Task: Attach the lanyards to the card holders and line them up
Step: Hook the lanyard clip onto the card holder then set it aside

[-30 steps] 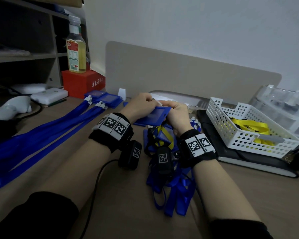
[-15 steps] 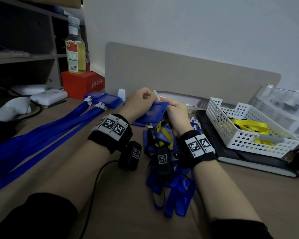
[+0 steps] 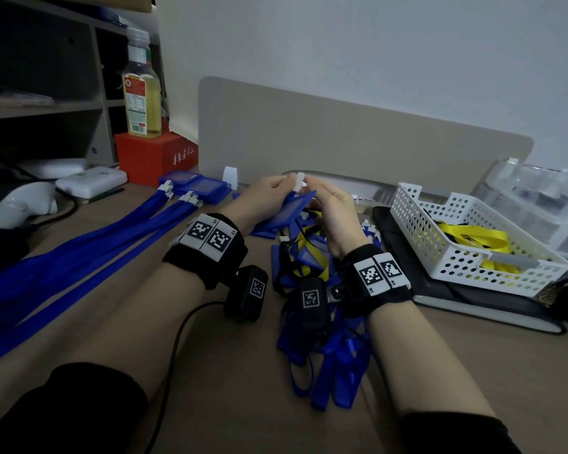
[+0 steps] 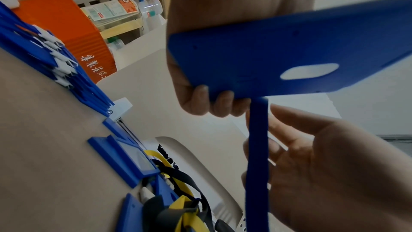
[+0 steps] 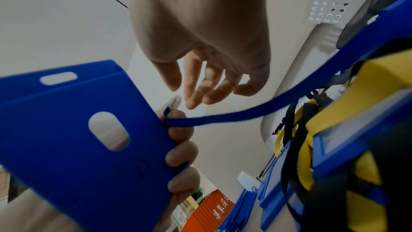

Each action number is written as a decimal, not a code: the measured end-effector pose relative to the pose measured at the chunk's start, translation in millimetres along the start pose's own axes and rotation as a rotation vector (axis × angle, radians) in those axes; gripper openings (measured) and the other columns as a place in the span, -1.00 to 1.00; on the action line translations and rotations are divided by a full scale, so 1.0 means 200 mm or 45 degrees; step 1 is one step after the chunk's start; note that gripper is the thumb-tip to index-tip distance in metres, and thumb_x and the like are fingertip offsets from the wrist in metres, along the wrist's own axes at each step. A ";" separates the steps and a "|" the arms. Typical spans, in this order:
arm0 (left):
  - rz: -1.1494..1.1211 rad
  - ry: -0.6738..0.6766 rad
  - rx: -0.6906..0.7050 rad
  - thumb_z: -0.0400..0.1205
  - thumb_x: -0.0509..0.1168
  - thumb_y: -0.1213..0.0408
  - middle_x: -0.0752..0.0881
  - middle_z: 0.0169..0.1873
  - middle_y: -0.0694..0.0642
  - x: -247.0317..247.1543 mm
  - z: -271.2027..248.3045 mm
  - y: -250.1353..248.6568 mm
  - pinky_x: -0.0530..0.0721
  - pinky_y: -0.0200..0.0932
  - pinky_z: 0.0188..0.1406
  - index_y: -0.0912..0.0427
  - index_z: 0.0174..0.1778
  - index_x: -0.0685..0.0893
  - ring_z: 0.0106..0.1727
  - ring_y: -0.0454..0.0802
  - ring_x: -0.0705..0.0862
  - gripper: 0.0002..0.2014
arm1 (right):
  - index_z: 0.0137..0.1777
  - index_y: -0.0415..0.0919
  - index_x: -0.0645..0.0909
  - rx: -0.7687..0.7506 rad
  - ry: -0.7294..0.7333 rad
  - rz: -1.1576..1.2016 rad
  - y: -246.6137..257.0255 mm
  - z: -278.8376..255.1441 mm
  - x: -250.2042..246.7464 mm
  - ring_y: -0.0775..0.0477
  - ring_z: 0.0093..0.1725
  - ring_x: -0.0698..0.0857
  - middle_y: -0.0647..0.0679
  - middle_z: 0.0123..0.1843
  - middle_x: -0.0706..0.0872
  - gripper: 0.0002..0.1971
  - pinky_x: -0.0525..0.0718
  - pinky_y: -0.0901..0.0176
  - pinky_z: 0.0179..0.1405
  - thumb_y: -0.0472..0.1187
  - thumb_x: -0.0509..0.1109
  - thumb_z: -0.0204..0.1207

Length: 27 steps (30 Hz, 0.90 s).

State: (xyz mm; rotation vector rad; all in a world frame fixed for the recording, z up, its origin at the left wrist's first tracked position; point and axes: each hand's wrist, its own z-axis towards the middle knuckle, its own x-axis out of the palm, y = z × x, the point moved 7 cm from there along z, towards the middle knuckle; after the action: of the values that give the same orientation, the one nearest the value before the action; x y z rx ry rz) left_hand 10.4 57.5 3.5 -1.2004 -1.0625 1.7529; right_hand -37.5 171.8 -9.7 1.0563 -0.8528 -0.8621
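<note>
Right wrist: card holder (image 5: pixel 73 156) in curled left-hand fingers (image 5: pixel 181 154); right-hand fingers (image 5: pixel 200 84) loose, nr clip.

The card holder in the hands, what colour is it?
Solid blue card holder; clearest in the right wrist view.

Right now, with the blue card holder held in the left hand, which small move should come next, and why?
Probably bring the right hand back to the white clip and press it through the holder's slot. The left hand grips the blue card holder with the blue lanyard pinched at its edge; the right fingers are loose, holding nothing.
</note>
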 end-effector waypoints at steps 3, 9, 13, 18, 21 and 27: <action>0.014 0.080 -0.001 0.78 0.03 0.02 0.71 -0.35 0.14 0.02 -0.01 0.00 0.59 -0.10 -0.23 0.15 -0.23 0.64 -0.35 -0.07 0.66 -0.58 | 0.09 -0.24 0.71 0.019 0.034 -0.030 -0.02 0.01 0.00 -0.01 -0.25 0.55 -0.06 -0.23 0.67 -0.82 0.46 0.26 -0.36 -0.24 0.29 0.64; -0.125 0.151 0.001 0.80 0.01 0.12 0.53 -0.64 -0.12 0.03 -0.04 -0.03 0.41 -0.40 -0.64 0.10 -0.31 0.50 -0.69 -0.31 0.45 -0.62 | -0.09 -0.24 0.67 0.098 0.105 0.223 0.00 0.00 0.01 0.10 -0.35 0.67 -0.03 -0.31 0.73 -0.88 0.46 0.41 -0.55 -0.36 0.31 0.61; -0.183 0.217 -0.025 0.79 0.02 0.06 0.49 -0.52 -0.04 0.01 -0.05 -0.03 0.35 -0.40 -0.68 0.08 -0.25 0.52 -0.54 -0.18 0.38 -0.65 | 0.03 -0.34 0.68 0.125 0.150 0.343 0.00 -0.01 0.01 0.08 -0.25 0.78 -0.13 -0.18 0.82 -0.87 0.58 0.45 -0.48 -0.41 0.30 0.59; -0.224 0.274 -0.062 0.78 0.05 0.02 0.45 -0.57 -0.07 0.02 -0.05 -0.02 0.19 -0.28 -0.58 0.08 -0.27 0.50 -0.55 -0.17 0.33 -0.65 | -0.01 -0.33 0.67 0.117 0.132 0.318 0.01 -0.02 0.01 0.06 -0.25 0.78 -0.14 -0.17 0.80 -0.90 0.62 0.42 -0.44 -0.38 0.32 0.59; -0.132 0.220 -0.048 0.78 0.07 0.05 0.41 -0.52 0.02 0.01 -0.05 -0.03 0.27 -0.36 -0.68 0.12 -0.29 0.49 -0.61 -0.19 0.33 -0.64 | -0.14 -0.25 0.65 0.100 0.104 0.219 0.02 -0.02 0.00 0.09 -0.34 0.74 -0.07 -0.28 0.77 -0.89 0.50 0.36 -0.48 -0.38 0.32 0.58; -0.073 0.223 -0.071 0.76 0.11 0.04 0.37 -0.47 0.08 0.02 -0.05 -0.03 0.26 -0.35 -0.72 0.13 -0.35 0.44 -0.58 -0.12 0.27 -0.62 | -0.26 -0.16 0.65 0.083 0.028 0.061 0.00 -0.01 -0.02 0.12 -0.49 0.54 -0.03 -0.33 0.66 -0.83 0.27 0.31 -0.61 -0.35 0.34 0.54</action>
State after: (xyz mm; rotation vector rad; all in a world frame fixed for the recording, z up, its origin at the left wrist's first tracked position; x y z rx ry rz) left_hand 19.3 65.1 6.1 -1.3187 -1.0367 1.5524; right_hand -36.3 176.2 -10.2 1.0960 -0.8889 -0.7855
